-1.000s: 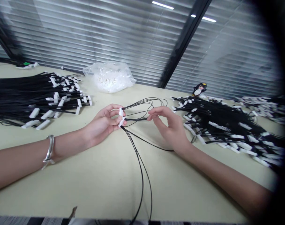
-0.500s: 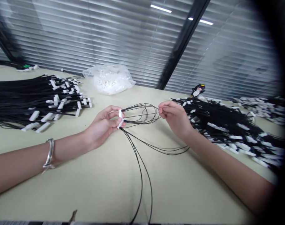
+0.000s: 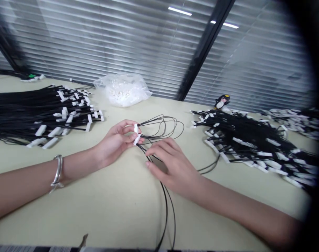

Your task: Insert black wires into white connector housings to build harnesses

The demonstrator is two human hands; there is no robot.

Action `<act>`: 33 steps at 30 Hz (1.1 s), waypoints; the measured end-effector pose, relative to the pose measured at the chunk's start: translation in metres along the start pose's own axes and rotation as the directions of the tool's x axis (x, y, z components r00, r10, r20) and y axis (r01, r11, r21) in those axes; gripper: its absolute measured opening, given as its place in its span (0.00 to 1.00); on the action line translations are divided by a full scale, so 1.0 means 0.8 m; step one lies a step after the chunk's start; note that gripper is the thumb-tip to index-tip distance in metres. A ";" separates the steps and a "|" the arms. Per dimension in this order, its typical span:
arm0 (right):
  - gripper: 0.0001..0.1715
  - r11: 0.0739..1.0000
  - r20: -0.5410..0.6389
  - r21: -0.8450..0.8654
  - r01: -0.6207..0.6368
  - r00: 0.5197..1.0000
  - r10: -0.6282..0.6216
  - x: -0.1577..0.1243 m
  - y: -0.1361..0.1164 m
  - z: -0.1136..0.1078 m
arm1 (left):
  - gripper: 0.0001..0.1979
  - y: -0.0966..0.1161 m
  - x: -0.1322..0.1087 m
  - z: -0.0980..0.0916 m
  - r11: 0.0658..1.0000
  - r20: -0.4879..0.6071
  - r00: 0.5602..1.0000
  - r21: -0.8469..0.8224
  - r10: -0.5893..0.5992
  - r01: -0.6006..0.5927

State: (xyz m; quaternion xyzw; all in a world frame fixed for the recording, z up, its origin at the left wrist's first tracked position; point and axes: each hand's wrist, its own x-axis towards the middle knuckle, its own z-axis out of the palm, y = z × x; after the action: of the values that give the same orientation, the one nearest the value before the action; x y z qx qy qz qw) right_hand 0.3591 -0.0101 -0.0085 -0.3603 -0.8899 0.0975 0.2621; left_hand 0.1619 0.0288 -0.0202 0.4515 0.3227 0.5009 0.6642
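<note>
Two white plastic connectors (image 3: 136, 139) are pinched between the thumb and fingers of my left hand (image 3: 120, 140), which wears a silver bracelet (image 3: 57, 173) at the wrist. Thin black wires (image 3: 172, 122) run from the connectors; some loop to the right, others hang down past the table's front edge. My right hand (image 3: 172, 162) is over the lower wires, just right of the connectors. Its thumb and fingers are apart, with wires passing between and beneath them. Part of those wires is hidden by the hand.
A big bundle of black wires (image 3: 25, 108) with white connectors lies at the left. Another wire pile (image 3: 243, 136) covers the right side. Behind are a clear plastic bag (image 3: 125, 89) of small white parts, a penguin figure (image 3: 222, 101) and window blinds (image 3: 117, 38).
My right hand has let go of the looped wires and moved down and left to the lower wires, its fingers opening. My left hand stays nearly in place with the connectors.
</note>
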 end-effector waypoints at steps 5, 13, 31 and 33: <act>0.10 0.948 0.113 0.207 -0.241 0.969 0.221 -0.001 0.012 0.005 | 0.09 -0.002 0.002 -0.002 0.999 0.036 0.999 0.031 -0.017 0.016; 0.12 0.666 0.312 0.571 -0.480 0.878 0.364 0.011 0.030 0.005 | 0.08 -0.001 0.002 -0.002 0.999 0.044 0.999 0.042 -0.023 0.021; 0.10 0.416 0.413 0.746 -0.520 0.851 0.324 0.015 0.038 -0.005 | 0.14 -0.001 -0.002 0.001 0.996 0.029 1.000 0.091 -0.010 0.007; 0.13 0.318 0.450 0.780 -0.540 0.836 0.315 0.016 0.041 -0.008 | 0.18 -0.002 -0.002 0.001 0.995 0.016 1.000 0.097 -0.003 0.001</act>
State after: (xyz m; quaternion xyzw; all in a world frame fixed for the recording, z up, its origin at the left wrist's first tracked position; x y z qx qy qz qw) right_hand 0.3743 0.0226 -0.0101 -0.3795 -0.5977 0.6499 0.2764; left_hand 0.1624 0.0268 -0.0215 0.4870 0.3418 0.4802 0.6446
